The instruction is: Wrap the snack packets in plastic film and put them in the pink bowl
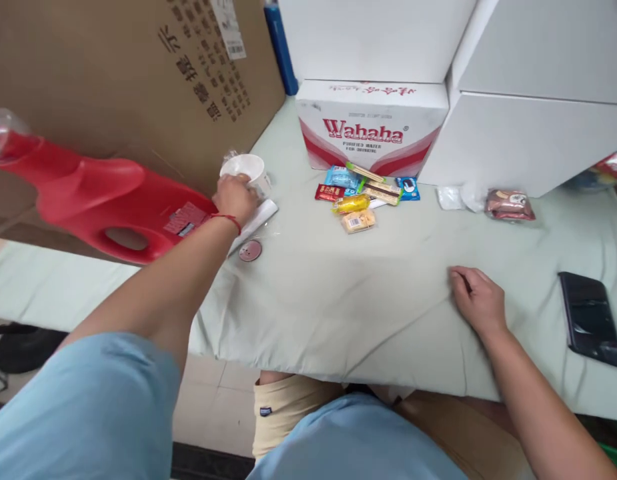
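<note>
The cup (261,181) is at ten o'clock on the cloth (338,300), taking the bare middle as the dial's centre and twelve as straight away from the person. From where I stand, the red jug (95,173) looms at nine, close by the left forearm, so that elbow does best moving gently. The left hand (237,200) looks clamped on the cup's near rim, thumb hidden; I can't tell whether the base is lifted. I'd keep the pinch light, since the wall looks thin and could buckle. A white packet (262,216) lies at the cup's six o'clock, with a disc (251,251) beyond; staying clear of both should avoid a snag. At twelve, snacks (355,203) lie heaped just before the box (368,130). The right hand (478,300) rests at three, fingers curled together, holding nothing I can see; it could steady a wobble. Farther out, between three and four, lies the phone (591,319).
</note>
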Motion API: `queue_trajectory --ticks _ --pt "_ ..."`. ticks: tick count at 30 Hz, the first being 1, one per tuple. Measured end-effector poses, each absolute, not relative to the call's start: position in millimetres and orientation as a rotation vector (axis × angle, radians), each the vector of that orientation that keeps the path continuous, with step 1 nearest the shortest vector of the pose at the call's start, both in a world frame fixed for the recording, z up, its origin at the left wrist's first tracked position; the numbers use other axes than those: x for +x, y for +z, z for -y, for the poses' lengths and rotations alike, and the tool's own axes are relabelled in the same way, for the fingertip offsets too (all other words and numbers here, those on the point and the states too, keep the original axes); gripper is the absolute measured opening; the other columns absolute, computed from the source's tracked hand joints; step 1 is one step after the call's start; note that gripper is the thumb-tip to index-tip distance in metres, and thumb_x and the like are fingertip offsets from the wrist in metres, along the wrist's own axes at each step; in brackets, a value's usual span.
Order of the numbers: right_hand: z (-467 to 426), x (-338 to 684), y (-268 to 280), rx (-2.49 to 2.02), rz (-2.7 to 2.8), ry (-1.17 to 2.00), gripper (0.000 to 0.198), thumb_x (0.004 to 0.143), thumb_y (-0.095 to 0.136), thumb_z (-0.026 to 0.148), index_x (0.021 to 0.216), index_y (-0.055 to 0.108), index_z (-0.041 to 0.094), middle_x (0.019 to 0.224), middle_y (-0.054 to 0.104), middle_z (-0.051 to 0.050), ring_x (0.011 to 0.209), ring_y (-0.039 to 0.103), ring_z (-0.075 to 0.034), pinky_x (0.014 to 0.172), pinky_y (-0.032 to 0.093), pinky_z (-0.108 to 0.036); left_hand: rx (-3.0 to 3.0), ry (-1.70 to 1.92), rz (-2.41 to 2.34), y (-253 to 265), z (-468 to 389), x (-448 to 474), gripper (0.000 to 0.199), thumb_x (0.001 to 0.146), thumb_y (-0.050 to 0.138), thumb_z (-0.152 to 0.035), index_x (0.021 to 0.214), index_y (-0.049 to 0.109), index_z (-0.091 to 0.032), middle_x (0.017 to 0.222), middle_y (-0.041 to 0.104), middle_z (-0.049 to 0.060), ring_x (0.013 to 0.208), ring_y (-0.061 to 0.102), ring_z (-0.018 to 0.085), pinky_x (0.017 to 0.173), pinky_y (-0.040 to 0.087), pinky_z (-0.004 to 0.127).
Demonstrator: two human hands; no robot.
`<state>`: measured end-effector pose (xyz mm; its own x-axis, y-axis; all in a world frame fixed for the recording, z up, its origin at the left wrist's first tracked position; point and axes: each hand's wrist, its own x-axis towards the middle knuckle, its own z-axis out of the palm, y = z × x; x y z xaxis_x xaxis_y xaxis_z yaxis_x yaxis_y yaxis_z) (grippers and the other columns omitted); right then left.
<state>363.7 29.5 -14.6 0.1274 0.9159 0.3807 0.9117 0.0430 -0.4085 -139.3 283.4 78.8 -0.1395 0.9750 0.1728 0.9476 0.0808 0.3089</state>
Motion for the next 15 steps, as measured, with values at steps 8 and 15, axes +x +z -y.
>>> queue_trajectory --ticks 8,15 --pt "-30.0 363.7 -11.7 -1.867 1.708 0.150 0.034 0.101 0.047 0.038 0.102 0.077 0.021 0.096 0.078 -0.010 0.088 0.072 -0.025 0.080 0.055 -0.037 2.404 0.676 -1.896 100.6 -185.2 -69.4 0.028 0.103 0.054 -0.028 0.121 0.072 -0.017 0.140 0.071 0.012 0.136 0.062 0.032 0.126 0.027 0.064" --pt "-8.3 323.2 51.2 -1.549 1.678 0.132 0.026 0.101 0.058 0.039 0.115 0.073 0.023 0.106 0.073 -0.011 0.090 0.069 -0.024 0.088 0.057 -0.042 2.636 0.558 -1.021 58.7 -10.1 2.1 0.032 0.103 0.047 -0.012 0.111 0.075 -0.027 0.113 0.081 0.007 0.124 0.068 0.025 0.127 0.026 0.065"
